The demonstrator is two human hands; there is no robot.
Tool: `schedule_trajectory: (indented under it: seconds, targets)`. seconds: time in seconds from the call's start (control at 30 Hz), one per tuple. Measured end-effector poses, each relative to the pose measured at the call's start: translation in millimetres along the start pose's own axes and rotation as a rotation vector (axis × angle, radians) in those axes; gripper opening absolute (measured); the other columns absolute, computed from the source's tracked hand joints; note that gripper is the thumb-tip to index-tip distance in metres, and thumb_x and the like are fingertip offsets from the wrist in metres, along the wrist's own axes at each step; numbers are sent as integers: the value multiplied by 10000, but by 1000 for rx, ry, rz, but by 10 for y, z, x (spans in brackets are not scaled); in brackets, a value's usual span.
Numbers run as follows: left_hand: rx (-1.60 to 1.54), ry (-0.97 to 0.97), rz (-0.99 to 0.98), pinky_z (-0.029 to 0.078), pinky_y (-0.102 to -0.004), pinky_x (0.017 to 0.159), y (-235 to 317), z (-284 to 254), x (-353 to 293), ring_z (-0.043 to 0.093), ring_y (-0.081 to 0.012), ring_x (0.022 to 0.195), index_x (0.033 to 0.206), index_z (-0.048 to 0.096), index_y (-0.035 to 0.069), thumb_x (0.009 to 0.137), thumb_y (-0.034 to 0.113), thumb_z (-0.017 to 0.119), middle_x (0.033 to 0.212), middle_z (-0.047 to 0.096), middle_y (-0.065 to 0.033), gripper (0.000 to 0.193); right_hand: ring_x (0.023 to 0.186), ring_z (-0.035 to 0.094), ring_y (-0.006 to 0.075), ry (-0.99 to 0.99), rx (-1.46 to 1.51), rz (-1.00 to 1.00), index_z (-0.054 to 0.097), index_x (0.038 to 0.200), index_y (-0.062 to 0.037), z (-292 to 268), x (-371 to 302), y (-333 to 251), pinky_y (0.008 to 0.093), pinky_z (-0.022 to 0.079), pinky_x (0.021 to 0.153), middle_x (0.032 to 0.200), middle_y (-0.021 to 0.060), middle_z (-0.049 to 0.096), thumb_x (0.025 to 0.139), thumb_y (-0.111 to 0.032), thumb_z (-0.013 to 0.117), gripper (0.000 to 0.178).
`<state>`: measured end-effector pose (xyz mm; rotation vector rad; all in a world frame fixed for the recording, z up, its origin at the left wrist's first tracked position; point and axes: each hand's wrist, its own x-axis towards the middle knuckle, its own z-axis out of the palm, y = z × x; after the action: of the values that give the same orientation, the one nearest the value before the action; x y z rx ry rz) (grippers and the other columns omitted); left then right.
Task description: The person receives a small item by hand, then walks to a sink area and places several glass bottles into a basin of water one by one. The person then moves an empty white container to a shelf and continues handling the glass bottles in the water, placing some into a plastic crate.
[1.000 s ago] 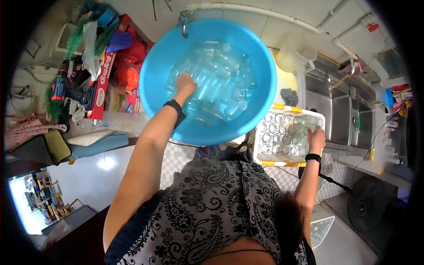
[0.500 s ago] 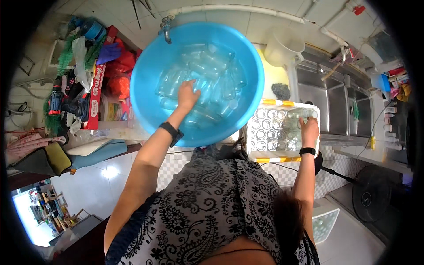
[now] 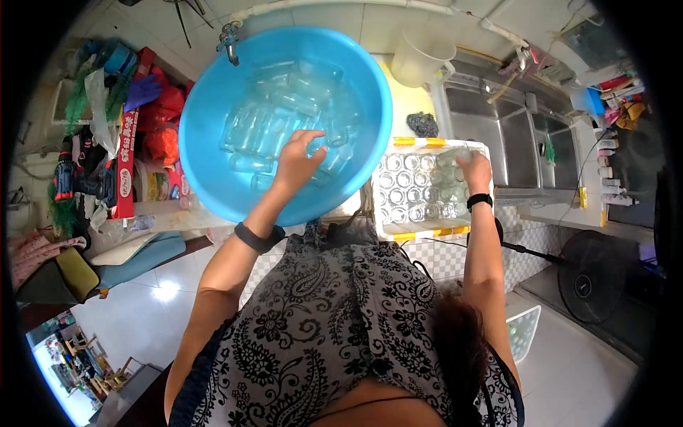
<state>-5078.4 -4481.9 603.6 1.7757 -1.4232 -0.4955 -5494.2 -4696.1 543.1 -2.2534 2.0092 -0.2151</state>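
Note:
A large blue tub [image 3: 191, 160] holds water and several clear glass bottles [image 3: 295, 103] lying at various angles. Over its near side, my left hand [image 3: 297, 162] curves its thumb and fingers around the rounded end of a clear glass bottle [image 3: 315, 145]; the palm hides much of the grip. To the right, a white foam box [image 3: 382, 231] with yellow-and-white tape on its edges contains rows of upright glass bottles [image 3: 405, 188]. My right hand [image 3: 474, 172] is at the box's far right corner, its fingers closed on a glass bottle [image 3: 462, 154] there.
A metal tap [image 3: 229, 44] stands at the tub's far left rim. Beyond the box are a dark scouring pad [image 3: 422, 124], a translucent pitcher [image 3: 420, 57] and a steel double sink [image 3: 484, 132]. A black fan [image 3: 590, 277] stands at right. Clutter and a red box [image 3: 128, 164] lie left.
The whole view has shifted, so tub and box appear farther left. My left hand's fingers have curled in around a bottle end. My right hand stays at the box's far right corner.

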Motion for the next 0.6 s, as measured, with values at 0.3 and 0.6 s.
schedule_trajectory:
  seconds: [0.3,0.6]
  targets:
    - [-75,-12,412,505,-394,963,982,-13,9,633,-327,1138,1390,555,108,854,201,744,1270,638,-124,576,919,700,369,153,347,-385,692,1126,35,-1774,-794,-1341,409,549,766,1060,223,709,782,-270,823,478]
    - [-457,-66,-359,530,-296,703,622,-65,-126,650,-153,829,1508,379,68,866,315,750,1091,631,-106,781,767,666,366,-35,515,-689,540,1427,-222,-1178,-1222,-2532,457,534,668,947,155,653,936,-81,567,512]
